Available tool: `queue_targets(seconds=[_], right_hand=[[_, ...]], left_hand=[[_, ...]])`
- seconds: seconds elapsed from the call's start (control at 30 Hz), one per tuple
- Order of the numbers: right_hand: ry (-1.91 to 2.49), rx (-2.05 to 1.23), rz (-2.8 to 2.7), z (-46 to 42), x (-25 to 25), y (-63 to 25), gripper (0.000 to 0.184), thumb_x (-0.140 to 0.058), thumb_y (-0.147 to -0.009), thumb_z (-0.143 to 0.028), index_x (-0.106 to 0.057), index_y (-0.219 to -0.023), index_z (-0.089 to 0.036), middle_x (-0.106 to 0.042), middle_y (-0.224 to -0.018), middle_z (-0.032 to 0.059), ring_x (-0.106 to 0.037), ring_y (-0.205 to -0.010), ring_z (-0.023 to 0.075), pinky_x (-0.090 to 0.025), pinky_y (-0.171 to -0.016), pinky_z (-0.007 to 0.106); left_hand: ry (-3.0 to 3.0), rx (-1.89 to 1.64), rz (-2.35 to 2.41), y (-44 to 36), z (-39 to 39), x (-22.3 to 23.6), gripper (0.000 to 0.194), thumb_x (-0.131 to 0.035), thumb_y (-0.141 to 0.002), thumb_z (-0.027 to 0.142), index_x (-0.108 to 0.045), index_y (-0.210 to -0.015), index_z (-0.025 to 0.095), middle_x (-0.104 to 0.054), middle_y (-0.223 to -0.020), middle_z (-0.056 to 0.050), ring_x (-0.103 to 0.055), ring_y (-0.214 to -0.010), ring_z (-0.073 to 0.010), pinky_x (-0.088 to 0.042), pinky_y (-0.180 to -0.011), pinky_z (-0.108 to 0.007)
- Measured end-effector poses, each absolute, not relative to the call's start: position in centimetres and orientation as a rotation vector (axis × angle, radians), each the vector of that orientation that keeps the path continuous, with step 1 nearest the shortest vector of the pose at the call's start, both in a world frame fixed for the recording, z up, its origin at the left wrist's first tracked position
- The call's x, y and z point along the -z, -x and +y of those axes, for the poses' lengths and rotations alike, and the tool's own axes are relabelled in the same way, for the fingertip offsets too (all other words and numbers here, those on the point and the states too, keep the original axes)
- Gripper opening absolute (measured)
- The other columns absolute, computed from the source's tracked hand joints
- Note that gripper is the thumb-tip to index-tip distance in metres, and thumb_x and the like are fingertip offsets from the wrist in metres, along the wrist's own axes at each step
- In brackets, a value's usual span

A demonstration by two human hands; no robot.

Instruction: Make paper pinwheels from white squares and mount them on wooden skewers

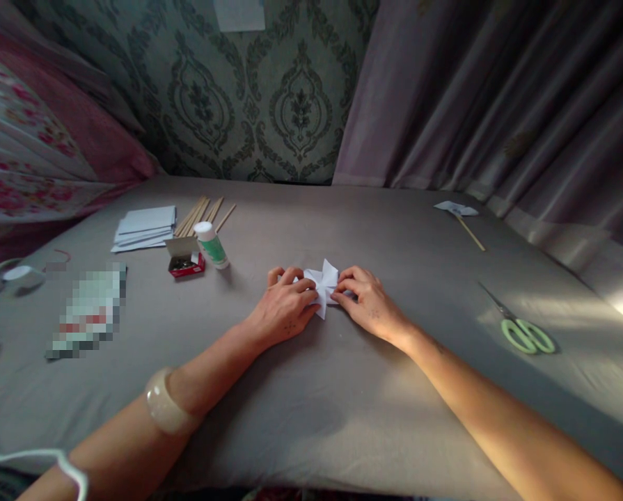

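Note:
A white paper pinwheel (324, 281) lies on the grey cloth in front of me, its pointed blades folded toward the middle. My left hand (289, 303) is closed on its left side, fingers bent over the paper. From the right, my right hand (362, 299) pinches the opposite edge between thumb and fingers. Parts of the blades are hidden under my fingers. Farther off at the right lies another paper pinwheel (454, 208) attached to a wooden stick (470, 233).
At the left are a stack of white paper (145, 226), several wooden sticks (192, 217), a glue stick (211, 245), an open red box (186, 264) of small metal pieces and a blurred packet (89, 309). Green-handled scissors (525, 334) lie at the right.

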State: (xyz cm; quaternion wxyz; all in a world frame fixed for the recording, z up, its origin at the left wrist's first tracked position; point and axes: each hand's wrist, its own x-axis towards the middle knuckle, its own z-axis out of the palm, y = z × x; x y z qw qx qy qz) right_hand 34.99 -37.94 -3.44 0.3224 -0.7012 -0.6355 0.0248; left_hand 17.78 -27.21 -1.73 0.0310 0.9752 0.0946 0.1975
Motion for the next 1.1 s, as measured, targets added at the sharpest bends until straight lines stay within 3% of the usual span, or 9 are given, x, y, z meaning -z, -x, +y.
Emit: queue_targets(seconds=[0.63,1.1], right_hand=[[1.981,-0.026,-1.552,-36.2,3.8,-34.2,0.016,-0.060,-0.082,-0.022,-0.065,-0.067,-0.019,-0.059,-0.099,0.0085,-0.052,-0.097,0.0239,-0.042,-0.085,0.042],[2.063,-0.049,-1.525,-35.5,3.1,-33.8,0.016,-0.061,-0.080,-0.019,-0.065,-0.065,-0.017,-0.061,-0.098,0.0080,-0.051,-0.095,0.0220,-0.041,-0.084,0.036]], left_hand=[[-3.008,-0.560,0.317,-17.8,-27.2,1.8,0.018,-0.053,-0.089,0.030,-0.069,-0.092,0.022,-0.069,-0.096,-0.004,-0.049,-0.103,-0.0244,-0.024,-0.091,-0.045],[-2.996,-0.515,0.331,-17.8,-27.3,1.7,0.024,-0.046,-0.092,0.030,-0.068,-0.098,0.026,-0.068,-0.100,-0.004,-0.048,-0.105,-0.0253,-0.024,-0.090,-0.046]])
